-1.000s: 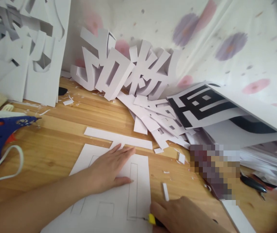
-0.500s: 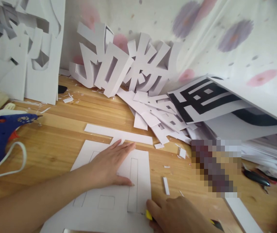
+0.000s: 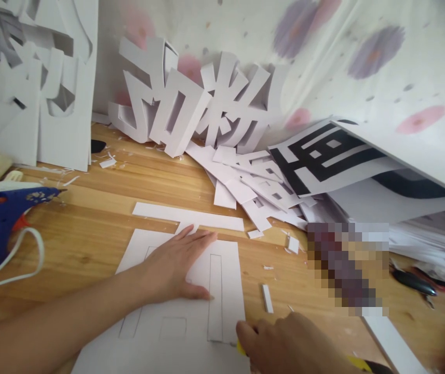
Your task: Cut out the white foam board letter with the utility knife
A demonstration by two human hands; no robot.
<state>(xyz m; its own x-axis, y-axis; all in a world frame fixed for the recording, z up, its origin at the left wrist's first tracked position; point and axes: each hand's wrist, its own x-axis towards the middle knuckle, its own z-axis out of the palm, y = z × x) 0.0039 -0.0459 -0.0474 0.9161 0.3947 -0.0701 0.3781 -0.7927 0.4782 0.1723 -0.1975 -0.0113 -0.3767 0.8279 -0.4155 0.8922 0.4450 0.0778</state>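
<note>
My left hand (image 3: 181, 270) lies flat on a white foam board (image 3: 191, 358), fingers spread and thumb stretched toward the right. Pencilled rectangles show on the board, one tall and narrow just right of the thumb. My right hand (image 3: 284, 343) is closed around a yellow-and-black utility knife (image 3: 358, 362), partly hidden by the fingers. Its thin blade meets the board along the short bottom line of that tall rectangle. A T-shaped white strip (image 3: 191, 215) lies beyond the board's top edge, its stem reaching under or beside my left fingertips; I cannot tell which.
A blue glue gun (image 3: 8, 218) with a white cord lies at left. Cut-out white characters (image 3: 179, 104) stand at the back, beside a pile of offcuts (image 3: 249, 182) and a black-printed sheet (image 3: 331, 156). Small scraps (image 3: 267, 298) and a long white strip (image 3: 391, 343) lie at right.
My left hand keeps its place on the board. My right hand has shifted slightly to the right, and more of the knife's yellow rear end shows. The view has tilted a little.
</note>
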